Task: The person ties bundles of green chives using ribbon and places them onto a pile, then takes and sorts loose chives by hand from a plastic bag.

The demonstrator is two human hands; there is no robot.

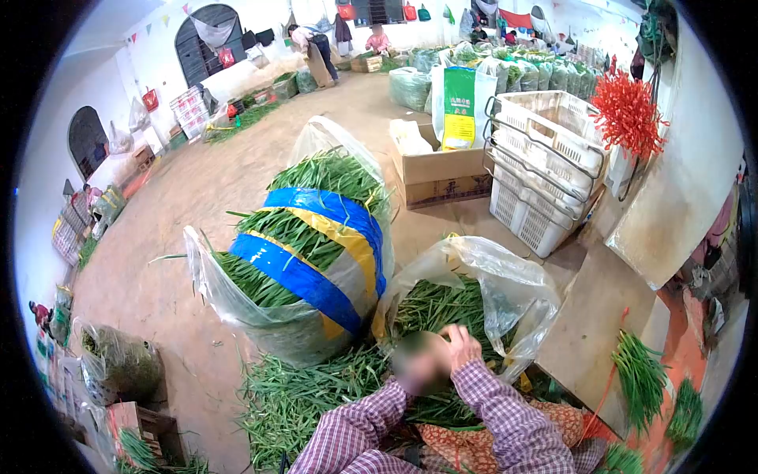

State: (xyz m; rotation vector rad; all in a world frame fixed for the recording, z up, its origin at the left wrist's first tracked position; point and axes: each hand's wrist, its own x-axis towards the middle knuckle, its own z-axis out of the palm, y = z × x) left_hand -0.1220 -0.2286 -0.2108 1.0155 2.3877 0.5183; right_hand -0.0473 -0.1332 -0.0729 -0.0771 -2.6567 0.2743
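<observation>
My left hand point(404, 371) is mostly smeared by a blurred patch, so its fingers do not show. Close beside it, my right hand point(463, 347) has bent, closed fingers; whatever is in them is hidden by the blur. Both hands are over an open clear plastic bag point(505, 276) of long green leaves point(442, 304), which look like chives. Loose green leaves point(308, 399) lie heaped on the floor to the left. An orange patterned cloth point(458, 446) covers part of my lap.
A big bag with blue and yellow bands point(304, 272), full of leaves, stands ahead. Behind are a cardboard box point(446, 178) and stacked white crates point(537, 170). On the right, tied green bundles point(641, 379) lie by a board point(596, 324); red ties point(629, 114) hang above. People work farther back.
</observation>
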